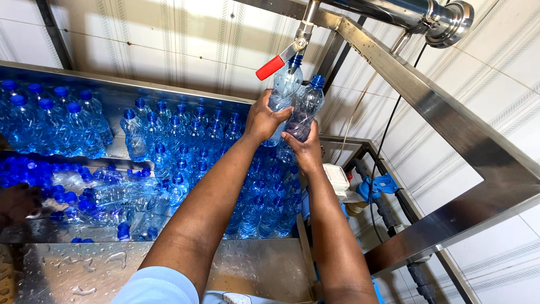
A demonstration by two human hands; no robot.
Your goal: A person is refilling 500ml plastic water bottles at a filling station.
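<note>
Two clear plastic bottles held up under a filler tap, one in each hand.

Nearest, a wet steel table (pixel 264 267). Left hand (pixel 263 119) was clamped round the clear blue-capped plastic bottle (pixel 285 87) just under the red-handled steel tap (pixel 281 59); right hand (pixel 306 151) was closed on a second clear blue-capped bottle (pixel 306 107), touching the first. Judged step: handling bottles at the spout; next calls for a steady neck-to-spout line. Beyond, massed blue-capped bottles (pixel 185 152) filled the steel tray (pixel 112 84); no labels legible. Far right, a white box (pixel 336 175).
</note>
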